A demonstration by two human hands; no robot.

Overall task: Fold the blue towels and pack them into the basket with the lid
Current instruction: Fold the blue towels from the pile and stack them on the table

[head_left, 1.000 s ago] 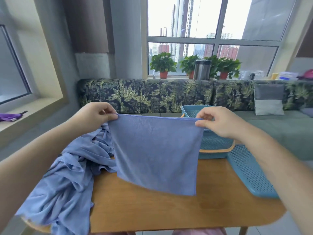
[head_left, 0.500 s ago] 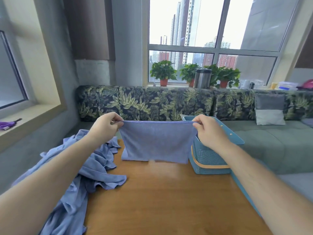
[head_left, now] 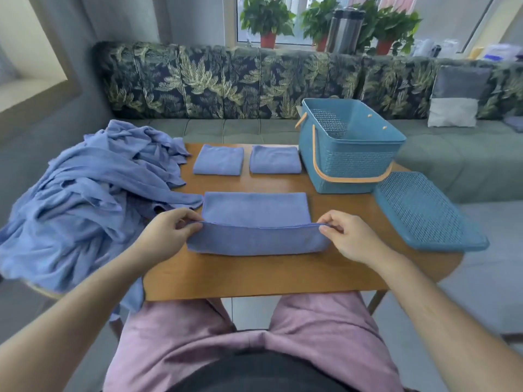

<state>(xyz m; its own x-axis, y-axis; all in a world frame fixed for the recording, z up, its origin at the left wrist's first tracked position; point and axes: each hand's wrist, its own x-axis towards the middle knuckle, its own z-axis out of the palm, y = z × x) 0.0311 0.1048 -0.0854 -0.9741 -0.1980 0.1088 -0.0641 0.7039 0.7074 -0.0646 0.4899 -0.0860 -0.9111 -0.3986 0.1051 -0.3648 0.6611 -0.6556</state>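
Lowered from mid-air, the blue towel (head_left: 254, 210) now lies near the table's (head_left: 254, 275) front edge, its far half flat. Both forearms reach in over that edge, palms down. The left hand (head_left: 167, 233) pinches the left end of the raised near hem with thumb and fingers, and the right hand (head_left: 348, 236) pinches the right end, so the hem spans between the two grips. Two folded towels (head_left: 218, 159) lie by the back edge. The basket (head_left: 351, 154) stands at the back right corner with its lid (head_left: 424, 210) off beside it. A heap of towels (head_left: 85, 193) drapes over the left edge.

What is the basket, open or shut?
Open. The basket has nothing on top, and its lid lies flat on the table beside it.
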